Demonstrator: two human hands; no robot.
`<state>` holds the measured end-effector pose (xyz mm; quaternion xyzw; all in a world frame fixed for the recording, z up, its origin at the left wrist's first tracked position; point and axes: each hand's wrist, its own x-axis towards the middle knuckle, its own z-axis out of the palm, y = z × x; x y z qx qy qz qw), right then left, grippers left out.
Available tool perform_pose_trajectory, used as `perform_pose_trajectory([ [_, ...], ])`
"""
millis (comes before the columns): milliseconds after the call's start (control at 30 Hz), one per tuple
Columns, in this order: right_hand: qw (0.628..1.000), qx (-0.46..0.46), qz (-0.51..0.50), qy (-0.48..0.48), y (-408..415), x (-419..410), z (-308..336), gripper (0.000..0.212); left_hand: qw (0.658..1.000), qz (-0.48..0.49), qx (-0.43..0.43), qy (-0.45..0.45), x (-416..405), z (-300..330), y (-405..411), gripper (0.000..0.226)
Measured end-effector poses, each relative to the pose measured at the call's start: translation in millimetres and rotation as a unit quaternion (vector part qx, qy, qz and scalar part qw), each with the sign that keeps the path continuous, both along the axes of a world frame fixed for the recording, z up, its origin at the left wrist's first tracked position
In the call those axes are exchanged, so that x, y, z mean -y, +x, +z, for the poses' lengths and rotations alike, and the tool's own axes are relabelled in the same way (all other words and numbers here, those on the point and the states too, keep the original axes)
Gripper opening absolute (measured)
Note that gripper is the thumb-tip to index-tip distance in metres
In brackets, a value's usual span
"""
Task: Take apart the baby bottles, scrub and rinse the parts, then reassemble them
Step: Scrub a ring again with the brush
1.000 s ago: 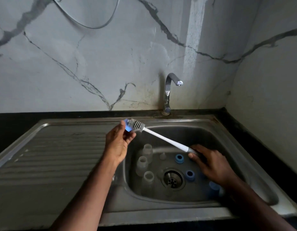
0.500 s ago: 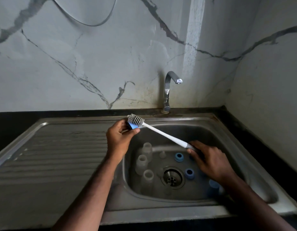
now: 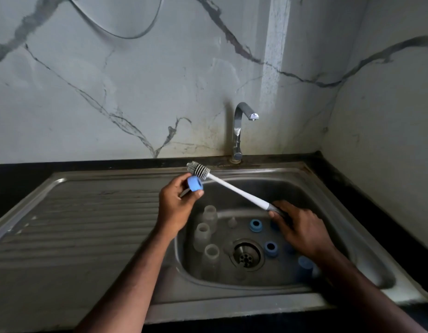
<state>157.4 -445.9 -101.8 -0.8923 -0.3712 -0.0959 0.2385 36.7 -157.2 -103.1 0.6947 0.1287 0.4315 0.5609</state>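
- The blue bottle collar (image 3: 195,184) is pinched between the thumb and fingertips of the left hand (image 3: 175,205), held above the left rim of the sink basin (image 3: 366,239); no brand, label or writing can be read on it or on anything else here.
- Compared with half a second ago, the collar is turned so its rounded outer wall faces the camera, and more of it shows beyond the fingers than before.
- The bottle brush (image 3: 232,188) now has its bristle head just above and behind the collar, close to touching it; earlier the head sat right against the blue part.
- The right hand (image 3: 302,230) grips the grey end of the brush handle, fingers curled round it, over the right half of the basin; its place has hardly changed.
- On the basin floor three clear bottles (image 3: 203,235) stand upright in a cluster left of the drain (image 3: 246,254), with a small clear teat (image 3: 232,222) just behind them.
- Two more blue collars (image 3: 256,225) lie right of the drain, and a further blue part (image 3: 304,265) sits partly hidden under the right forearm.
- The tap (image 3: 240,126) stands behind the basin, no water visibly running.
- The ribbed draining board (image 3: 75,224) stretches to the left.
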Motion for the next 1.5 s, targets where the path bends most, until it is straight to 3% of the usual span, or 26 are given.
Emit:
perform_pose_trajectory([
  [133, 0.999, -0.047, -0.007, 0.024, 9, 10, -5, 0.075, 0.980, -0.111, 0.079, -0.144, 9, 10, 0, 0.046],
  [200, 0.998, -0.048, 0.004, 0.039, 10, 15, -6, 0.076, 0.953, -0.167, 0.111, -0.229, 0, 10, -5, 0.068],
  [333, 0.997, -0.048, 0.041, 0.043, -1, -2, -2, 0.065, 0.940, -0.223, 0.087, -0.242, 16, 11, -3, 0.084],
  [467, 0.998, -0.046, 0.031, 0.040, 4, 10, -1, 0.060, 0.927, -0.195, 0.149, -0.283, 1, 20, -9, 0.086],
  [667, 0.995, -0.067, 0.063, 0.039, 2, -1, -3, 0.052, 0.930, -0.249, 0.081, -0.257, 24, 16, -5, 0.083],
  [833, 0.996, -0.055, 0.051, 0.042, 1, 14, 3, 0.048, 0.927, -0.204, 0.131, -0.288, 4, 23, -15, 0.086],
  [967, 0.997, -0.054, 0.056, 0.028, -3, -2, 2, 0.047, 0.929, -0.252, 0.093, -0.256, 18, 22, -12, 0.075],
  [1100, 0.996, -0.060, 0.054, 0.049, 5, 13, -3, 0.050, 0.925, -0.243, 0.120, -0.266, 1, 24, -19, 0.079],
  [1267, 0.993, -0.076, 0.072, 0.054, -4, -1, 0, 0.046, 0.930, -0.273, 0.079, -0.232, 20, 20, -11, 0.080],
  [1400, 0.993, -0.077, 0.068, 0.060, 5, 12, -2, 0.054, 0.927, -0.248, 0.121, -0.256, 0, 22, -16, 0.084],
  [1500, 0.990, -0.089, 0.082, 0.074, 2, 5, -3, 0.053, 0.927, -0.262, 0.105, -0.246, 11, 19, -12, 0.077],
])
